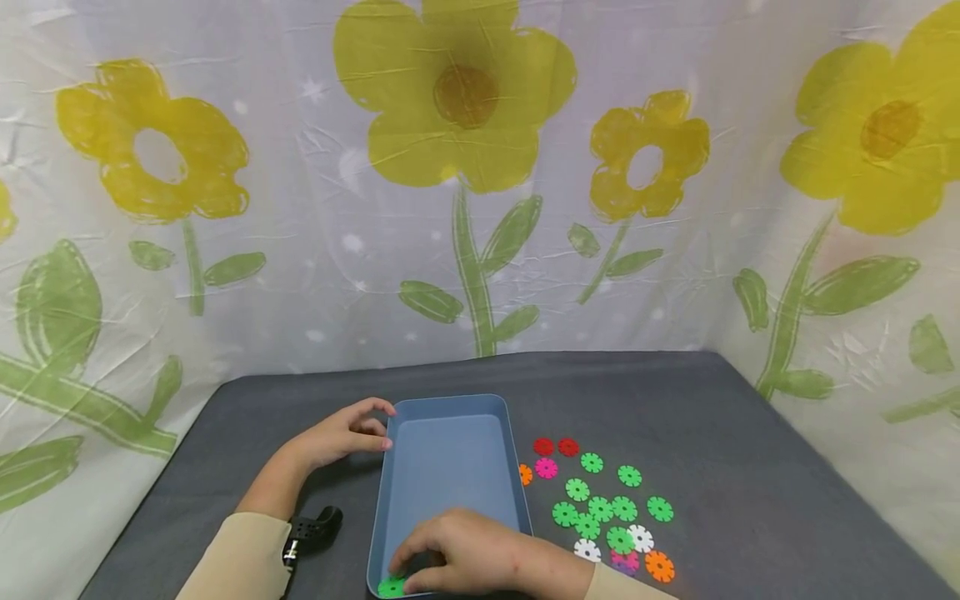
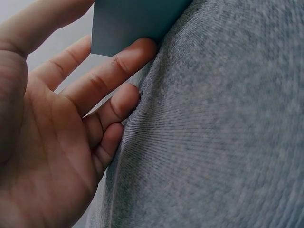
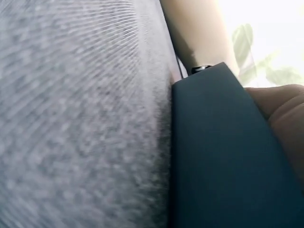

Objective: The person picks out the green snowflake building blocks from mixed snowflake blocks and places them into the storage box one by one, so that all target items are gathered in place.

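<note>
Flower-printed cloth (image 1: 315, 275) hangs behind and on both sides of a grey-covered tabletop (image 1: 660, 408), on which a shallow blue tray (image 1: 450, 462) lies flat. Left of the tray's far half is the left hand (image 1: 347, 435), its fingers loosely bent and spread, the tips touching the tray's left wall without wrapping round it. Over the tray's near left corner is the right hand (image 1: 465, 550), fingers curled, thumb and fingertips at the edge of a green notched disc (image 1: 390, 588) inside that corner (whether they pinch it, I cannot tell). Right of the tray lie scattered discs of the same kind: two red discs (image 1: 556, 447) toward its far end, a pink disc (image 1: 547, 468) nearer its rim, a loose group of green discs (image 1: 600, 509) beyond, then two white discs (image 1: 641, 538) and an orange disc (image 1: 660, 567) beside its near end. Left of the tray, a black strap (image 1: 318, 530) sits at the beige left sleeve (image 1: 236, 557).
</note>
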Action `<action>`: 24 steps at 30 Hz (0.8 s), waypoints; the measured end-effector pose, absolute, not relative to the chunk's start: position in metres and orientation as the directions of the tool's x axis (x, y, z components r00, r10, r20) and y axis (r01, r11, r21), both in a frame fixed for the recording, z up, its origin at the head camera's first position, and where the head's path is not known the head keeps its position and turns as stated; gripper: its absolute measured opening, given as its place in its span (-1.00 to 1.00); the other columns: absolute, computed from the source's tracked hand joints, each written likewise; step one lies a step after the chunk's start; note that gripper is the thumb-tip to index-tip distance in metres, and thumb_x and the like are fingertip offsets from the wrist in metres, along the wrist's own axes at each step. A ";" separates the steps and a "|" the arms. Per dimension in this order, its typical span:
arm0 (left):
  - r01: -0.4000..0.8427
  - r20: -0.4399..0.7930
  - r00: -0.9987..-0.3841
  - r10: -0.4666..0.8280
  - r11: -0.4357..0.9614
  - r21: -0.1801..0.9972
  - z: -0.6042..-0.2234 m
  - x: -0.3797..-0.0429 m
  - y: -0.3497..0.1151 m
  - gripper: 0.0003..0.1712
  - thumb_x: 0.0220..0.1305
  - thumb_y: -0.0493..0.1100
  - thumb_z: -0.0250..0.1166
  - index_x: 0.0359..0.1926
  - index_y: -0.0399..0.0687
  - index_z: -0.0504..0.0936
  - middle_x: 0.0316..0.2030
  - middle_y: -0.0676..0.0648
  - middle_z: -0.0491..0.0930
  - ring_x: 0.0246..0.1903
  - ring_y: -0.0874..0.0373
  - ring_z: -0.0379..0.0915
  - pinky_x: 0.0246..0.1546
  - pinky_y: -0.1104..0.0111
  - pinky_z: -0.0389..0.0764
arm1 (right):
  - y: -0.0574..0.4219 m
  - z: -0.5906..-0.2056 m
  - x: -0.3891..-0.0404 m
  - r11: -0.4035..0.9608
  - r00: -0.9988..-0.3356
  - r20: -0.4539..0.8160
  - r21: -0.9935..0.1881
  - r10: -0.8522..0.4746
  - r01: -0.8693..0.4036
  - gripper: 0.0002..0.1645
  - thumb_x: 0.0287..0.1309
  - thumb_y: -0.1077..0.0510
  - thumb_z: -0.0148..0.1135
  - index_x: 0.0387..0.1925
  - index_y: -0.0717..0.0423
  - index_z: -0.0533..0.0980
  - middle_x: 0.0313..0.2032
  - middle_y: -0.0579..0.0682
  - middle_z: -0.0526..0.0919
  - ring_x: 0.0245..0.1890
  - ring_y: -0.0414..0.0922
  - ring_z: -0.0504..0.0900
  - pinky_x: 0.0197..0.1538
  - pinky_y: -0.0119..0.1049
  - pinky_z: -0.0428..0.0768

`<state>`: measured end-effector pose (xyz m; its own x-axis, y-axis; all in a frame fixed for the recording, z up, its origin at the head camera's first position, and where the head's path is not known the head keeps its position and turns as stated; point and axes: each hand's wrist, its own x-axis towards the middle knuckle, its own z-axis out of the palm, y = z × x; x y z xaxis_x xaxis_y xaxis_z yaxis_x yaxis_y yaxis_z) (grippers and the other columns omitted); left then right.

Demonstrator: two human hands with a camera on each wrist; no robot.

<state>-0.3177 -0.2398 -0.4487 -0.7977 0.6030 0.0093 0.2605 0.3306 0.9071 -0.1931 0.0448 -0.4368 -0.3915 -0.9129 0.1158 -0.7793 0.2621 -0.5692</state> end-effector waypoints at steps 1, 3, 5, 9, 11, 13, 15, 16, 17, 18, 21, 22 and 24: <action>0.262 0.011 -0.797 0.604 0.329 0.907 -0.449 -0.318 -0.240 -0.39 0.42 -0.21 0.35 0.30 -0.35 0.26 -0.27 -0.19 0.68 -0.18 -0.15 0.51 -0.07 0.05 0.41 | 0.045 -0.435 -0.192 0.261 -0.389 0.104 -0.582 -0.915 -0.770 -0.75 0.42 0.10 0.31 0.07 -0.02 0.69 -0.20 -0.37 0.68 -0.56 -0.58 0.36 -0.40 -0.61 0.47; 0.263 0.012 -0.797 0.604 0.329 0.907 -0.449 -0.318 -0.240 -0.39 0.42 -0.21 0.35 0.30 -0.36 0.26 -0.27 -0.19 0.68 -0.18 -0.14 0.51 -0.07 0.05 0.41 | 0.047 -0.432 -0.192 0.267 -0.390 0.090 -0.589 -0.916 -0.763 -0.74 0.43 0.13 0.28 0.08 0.00 0.69 -0.26 -0.38 0.66 -0.58 -0.57 0.35 -0.42 -0.59 0.47; 0.263 0.012 -0.796 0.605 0.328 0.907 -0.449 -0.318 -0.241 -0.38 0.41 -0.20 0.35 0.30 -0.36 0.26 -0.27 -0.19 0.68 -0.19 -0.12 0.51 -0.07 0.05 0.41 | 0.048 -0.428 -0.192 0.271 -0.396 0.083 -0.600 -0.915 -0.752 -0.74 0.43 0.16 0.28 0.09 0.02 0.68 -0.33 -0.35 0.63 -0.59 -0.55 0.34 -0.44 -0.58 0.46; 0.261 0.013 -0.795 0.607 0.323 0.909 -0.449 -0.318 -0.240 -0.39 0.41 -0.21 0.35 0.30 -0.36 0.26 -0.27 -0.19 0.67 -0.21 -0.08 0.50 -0.10 0.08 0.40 | 0.055 -0.418 -0.195 0.268 -0.416 0.095 -0.632 -0.905 -0.727 -0.74 0.43 0.20 0.27 0.09 0.07 0.67 -0.24 -0.23 0.68 -0.54 -0.53 0.39 -0.38 -0.57 0.50; 0.263 0.015 -0.792 0.611 0.318 0.911 -0.449 -0.318 -0.240 -0.39 0.42 -0.21 0.35 0.30 -0.36 0.26 -0.28 -0.19 0.66 -0.21 -0.07 0.50 -0.10 0.09 0.41 | 0.060 -0.412 -0.197 0.265 -0.427 0.111 -0.639 -0.897 -0.722 -0.74 0.43 0.21 0.27 0.09 0.08 0.66 -0.13 -0.18 0.71 -0.49 -0.51 0.43 -0.33 -0.56 0.52; 0.264 0.016 -0.792 0.610 0.318 0.911 -0.448 -0.318 -0.240 -0.39 0.42 -0.20 0.35 0.30 -0.35 0.27 -0.28 -0.18 0.67 -0.21 -0.07 0.51 -0.11 0.09 0.41 | 0.065 -0.405 -0.199 0.265 -0.439 0.133 -0.632 -0.889 -0.728 -0.74 0.43 0.20 0.28 0.09 0.07 0.66 -0.03 -0.15 0.71 -0.44 -0.50 0.46 -0.29 -0.56 0.53; 0.264 0.016 -0.794 0.608 0.320 0.910 -0.448 -0.318 -0.240 -0.39 0.42 -0.21 0.35 0.30 -0.35 0.27 -0.27 -0.18 0.67 -0.20 -0.09 0.51 -0.10 0.09 0.42 | 0.069 -0.400 -0.201 0.265 -0.447 0.163 -0.612 -0.880 -0.745 -0.74 0.42 0.18 0.30 0.08 0.06 0.67 -0.03 -0.15 0.71 -0.42 -0.48 0.46 -0.28 -0.56 0.52; 0.258 0.011 -0.798 0.603 0.324 0.910 -0.448 -0.317 -0.241 -0.40 0.42 -0.20 0.35 0.30 -0.33 0.27 -0.27 -0.16 0.68 -0.20 -0.09 0.52 -0.09 0.09 0.43 | 0.071 -0.397 -0.202 0.265 -0.450 0.178 -0.601 -0.875 -0.754 -0.74 0.41 0.18 0.31 0.08 0.04 0.67 -0.03 -0.16 0.71 -0.40 -0.48 0.46 -0.27 -0.56 0.52; 0.258 0.011 -0.800 0.600 0.327 0.909 -0.448 -0.317 -0.241 -0.40 0.42 -0.20 0.35 0.30 -0.33 0.27 -0.27 -0.16 0.68 -0.19 -0.10 0.52 -0.09 0.09 0.43 | 0.073 -0.394 -0.203 0.267 -0.456 0.190 -0.595 -0.870 -0.758 -0.75 0.41 0.16 0.31 0.07 0.02 0.67 -0.03 -0.19 0.71 -0.39 -0.48 0.46 -0.27 -0.55 0.52; 0.256 0.010 -0.802 0.598 0.328 0.909 -0.448 -0.317 -0.241 -0.40 0.42 -0.21 0.35 0.30 -0.33 0.27 -0.27 -0.16 0.68 -0.19 -0.11 0.52 -0.09 0.08 0.43 | 0.075 -0.392 -0.204 0.270 -0.459 0.202 -0.585 -0.865 -0.765 -0.75 0.41 0.15 0.32 0.07 0.00 0.67 -0.03 -0.21 0.71 -0.38 -0.48 0.46 -0.26 -0.55 0.52; 0.247 0.006 -0.805 0.593 0.327 0.912 -0.448 -0.316 -0.241 -0.40 0.42 -0.21 0.35 0.31 -0.33 0.27 -0.27 -0.17 0.67 -0.20 -0.12 0.51 -0.09 0.08 0.43 | 0.085 -0.384 -0.207 0.284 -0.485 0.227 -0.578 -0.845 -0.765 -0.75 0.40 0.14 0.33 0.06 -0.06 0.67 -0.03 -0.27 0.69 -0.35 -0.45 0.48 -0.23 -0.50 0.55; 0.243 0.002 -0.806 0.592 0.328 0.913 -0.448 -0.316 -0.241 -0.40 0.42 -0.21 0.35 0.31 -0.32 0.27 -0.27 -0.16 0.66 -0.20 -0.11 0.51 -0.09 0.08 0.43 | 0.089 -0.381 -0.209 0.294 -0.503 0.228 -0.587 -0.834 -0.754 -0.75 0.40 0.14 0.33 0.07 -0.08 0.66 -0.03 -0.29 0.68 -0.33 -0.44 0.49 -0.22 -0.47 0.55; 0.243 0.002 -0.807 0.591 0.329 0.913 -0.449 -0.316 -0.240 -0.39 0.42 -0.21 0.35 0.32 -0.33 0.27 -0.27 -0.18 0.66 -0.19 -0.11 0.52 -0.07 0.07 0.43 | 0.099 -0.376 -0.212 0.324 -0.545 0.231 -0.598 -0.806 -0.733 -0.75 0.39 0.15 0.33 0.06 -0.09 0.67 -0.04 -0.30 0.68 -0.32 -0.41 0.51 -0.21 -0.44 0.56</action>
